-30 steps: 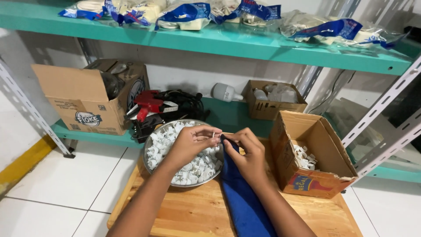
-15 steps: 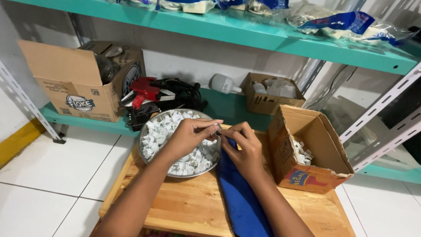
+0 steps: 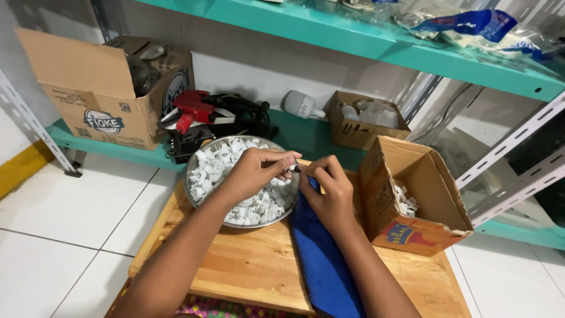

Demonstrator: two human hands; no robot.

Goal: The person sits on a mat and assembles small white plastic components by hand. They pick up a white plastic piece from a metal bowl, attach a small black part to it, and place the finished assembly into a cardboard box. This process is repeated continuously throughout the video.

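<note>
Left hand (image 3: 250, 174) pinching a small white clip (image 3: 290, 167) over the metal bowl (image 3: 191, 176) of clips, right hand (image 3: 329, 191) meeting it with fingertips closing on a tiny dark piece, blue cloth (image 3: 323, 259) lying on the wooden board (image 3: 247, 265), open cardboard box (image 3: 412, 200) sitting just beside.

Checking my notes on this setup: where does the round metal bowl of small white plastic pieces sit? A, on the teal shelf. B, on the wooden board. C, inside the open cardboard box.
B: the round metal bowl rests on the wooden board, left of the open cardboard box.
</note>
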